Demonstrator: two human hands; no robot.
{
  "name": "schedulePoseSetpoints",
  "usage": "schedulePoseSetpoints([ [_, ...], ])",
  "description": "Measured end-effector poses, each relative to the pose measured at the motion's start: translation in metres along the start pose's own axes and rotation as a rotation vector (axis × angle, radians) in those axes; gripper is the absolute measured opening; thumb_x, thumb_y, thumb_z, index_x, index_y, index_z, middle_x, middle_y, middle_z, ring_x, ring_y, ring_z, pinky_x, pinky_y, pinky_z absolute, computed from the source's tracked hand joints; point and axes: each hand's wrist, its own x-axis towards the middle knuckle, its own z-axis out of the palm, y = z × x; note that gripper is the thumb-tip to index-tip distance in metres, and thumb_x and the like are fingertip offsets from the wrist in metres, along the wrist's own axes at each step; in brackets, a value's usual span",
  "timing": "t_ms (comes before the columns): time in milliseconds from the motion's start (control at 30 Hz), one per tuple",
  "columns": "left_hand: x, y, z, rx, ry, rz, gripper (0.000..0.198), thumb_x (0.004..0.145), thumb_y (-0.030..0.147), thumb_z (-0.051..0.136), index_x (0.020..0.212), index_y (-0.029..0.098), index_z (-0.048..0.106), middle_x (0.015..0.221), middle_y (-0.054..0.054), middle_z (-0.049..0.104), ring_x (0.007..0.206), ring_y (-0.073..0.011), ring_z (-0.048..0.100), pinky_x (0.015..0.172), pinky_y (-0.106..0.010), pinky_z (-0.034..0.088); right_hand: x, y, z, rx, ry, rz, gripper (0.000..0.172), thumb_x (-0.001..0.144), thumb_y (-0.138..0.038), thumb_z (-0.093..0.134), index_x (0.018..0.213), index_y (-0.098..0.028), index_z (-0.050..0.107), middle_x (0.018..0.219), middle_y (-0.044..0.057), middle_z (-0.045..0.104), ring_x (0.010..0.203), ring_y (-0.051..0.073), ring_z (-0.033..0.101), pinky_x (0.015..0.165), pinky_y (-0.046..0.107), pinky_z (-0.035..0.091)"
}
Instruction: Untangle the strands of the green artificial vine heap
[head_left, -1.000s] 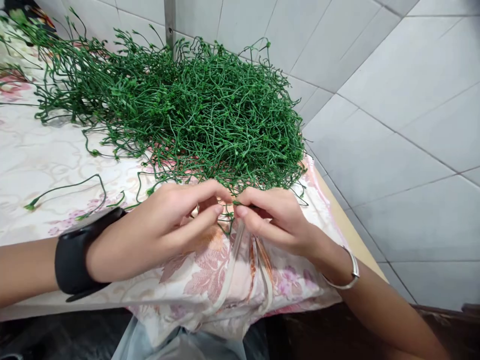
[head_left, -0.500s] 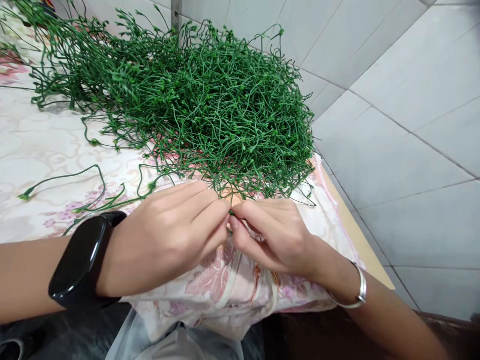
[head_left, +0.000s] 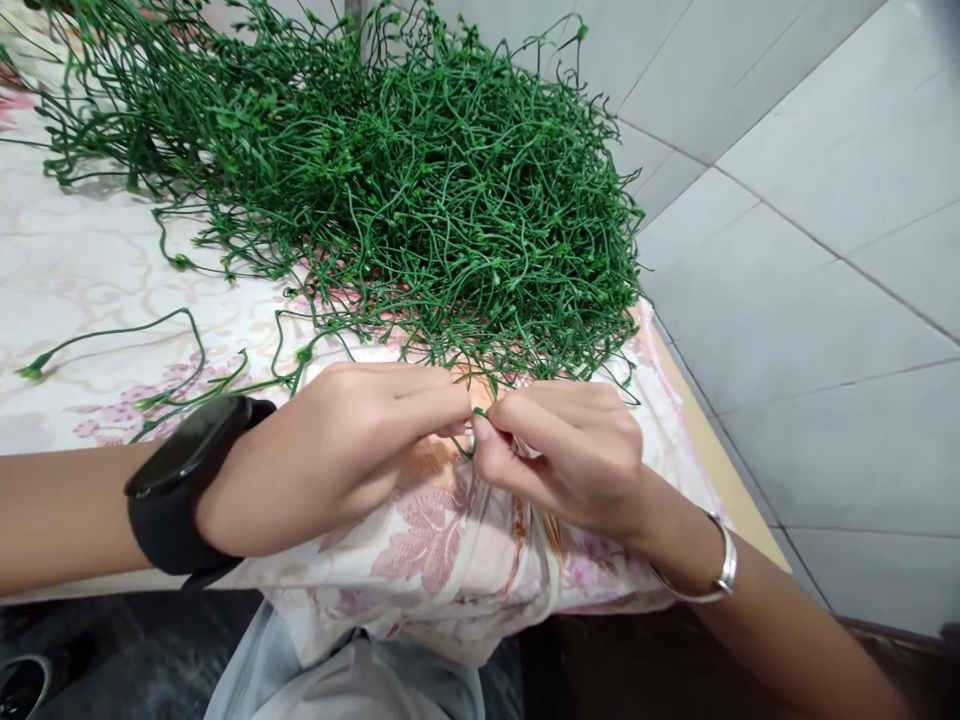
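Note:
My left hand [head_left: 360, 445], with a black band on its wrist, has its fingers closed on a thin green stem [head_left: 466, 450]. My right hand [head_left: 566, 450], with a silver bangle, pinches the same stem between thumb and forefinger. The fingertips of both hands nearly meet at the front of the cloth. Just beyond them lies a large tangled pile of green stems [head_left: 480, 210] with small buds. A few loose stems [head_left: 191, 395] rest on the cloth near my left wrist. The stem is mostly hidden by the fingers.
A floral cloth [head_left: 82, 255] covers the table and hangs over its front edge. Grey tiled wall [head_left: 840, 330] rises behind and to the right. A bare tan board edge [head_left: 739, 500] shows at the right. At the bottom left is a dark round object [head_left: 26, 690].
My left hand has turned a little at the wrist, and its fingers have straightened somewhat. A short loop of green stem shows more clearly below the fingertips. The view has shifted slightly.

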Motion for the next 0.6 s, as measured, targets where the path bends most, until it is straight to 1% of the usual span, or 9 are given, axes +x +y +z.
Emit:
schedulePoseSetpoints([
  [100, -0.004, 0.002, 0.002, -0.106, -0.048, -0.010, 0.019, 0.081, 0.010, 0.033, 0.076, 0.014, 0.051, 0.063, 0.000, 0.051, 0.059, -0.0107, 0.045, 0.054, -0.021, 0.034, 0.000, 0.013, -0.001, 0.044, 0.117, 0.122, 0.033, 0.076, -0.011, 0.049, 0.049, -0.016, 0.030, 0.045, -0.007, 0.020, 0.040, 0.003, 0.019, 0.039, 0.019, 0.018],
  [133, -0.005, 0.003, 0.002, -0.130, -0.048, -0.025, 0.018, 0.081, 0.009, 0.033, 0.077, 0.014, 0.050, 0.064, 0.000, 0.050, 0.059, -0.0102, 0.044, 0.054, -0.021, 0.034, 0.000, 0.016, -0.003, 0.058, 0.133, 0.155, 0.034, 0.077, -0.011, 0.048, 0.049, -0.016, 0.029, 0.045, -0.007, 0.020, 0.040, 0.003, 0.019, 0.039, 0.019, 0.018],
  [167, -0.005, 0.003, 0.002, -0.142, -0.032, -0.057, 0.017, 0.081, 0.009, 0.034, 0.077, 0.014, 0.050, 0.064, 0.000, 0.050, 0.060, -0.0095, 0.044, 0.054, -0.020, 0.034, 0.001, 0.018, -0.004, 0.084, 0.100, 0.160, 0.032, 0.077, -0.011, 0.048, 0.050, -0.016, 0.031, 0.046, -0.007, 0.021, 0.040, 0.002, 0.020, 0.039, 0.019, 0.019],
  [267, -0.001, 0.001, -0.001, -0.112, 0.090, -0.212, 0.012, 0.082, 0.014, 0.039, 0.079, 0.014, 0.050, 0.069, 0.001, 0.052, 0.061, -0.0074, 0.046, 0.055, -0.018, 0.034, 0.003, 0.017, -0.008, 0.181, -0.078, 0.129, 0.022, 0.080, -0.016, 0.044, 0.059, -0.017, 0.037, 0.049, -0.006, 0.025, 0.042, 0.003, 0.024, 0.041, 0.019, 0.021],
  [300, 0.001, 0.001, -0.002, -0.104, 0.117, -0.245, 0.011, 0.083, 0.017, 0.040, 0.082, 0.014, 0.051, 0.073, 0.000, 0.053, 0.063, -0.0077, 0.047, 0.056, -0.018, 0.035, 0.003, 0.016, -0.009, 0.207, -0.111, 0.130, 0.019, 0.081, -0.016, 0.042, 0.062, -0.017, 0.040, 0.050, -0.006, 0.027, 0.042, 0.003, 0.025, 0.041, 0.019, 0.022],
  [433, 0.005, 0.002, -0.007, -0.142, 0.164, -0.300, 0.016, 0.082, 0.024, 0.044, 0.094, 0.017, 0.051, 0.088, -0.001, 0.056, 0.076, -0.0109, 0.051, 0.065, -0.020, 0.040, 0.003, 0.008, -0.011, 0.236, -0.109, 0.144, 0.013, 0.082, -0.015, 0.038, 0.071, -0.017, 0.045, 0.052, -0.005, 0.033, 0.043, 0.004, 0.029, 0.042, 0.018, 0.026],
  [500, 0.005, 0.005, -0.009, -0.148, 0.187, -0.296, 0.017, 0.080, 0.026, 0.047, 0.094, 0.018, 0.052, 0.087, -0.001, 0.057, 0.075, -0.0107, 0.052, 0.065, -0.020, 0.041, 0.002, 0.006, -0.009, 0.213, -0.097, 0.113, 0.011, 0.081, -0.014, 0.040, 0.072, -0.017, 0.046, 0.051, -0.006, 0.032, 0.043, 0.004, 0.028, 0.042, 0.019, 0.025],
  [600, 0.005, 0.009, -0.010, -0.119, 0.182, -0.282, 0.016, 0.077, 0.028, 0.053, 0.090, 0.018, 0.053, 0.082, 0.001, 0.058, 0.070, -0.0088, 0.052, 0.063, -0.017, 0.040, -0.001, 0.005, -0.004, 0.164, -0.070, 0.042, 0.007, 0.078, -0.014, 0.044, 0.072, -0.016, 0.046, 0.051, -0.006, 0.031, 0.044, 0.004, 0.026, 0.042, 0.020, 0.023],
])
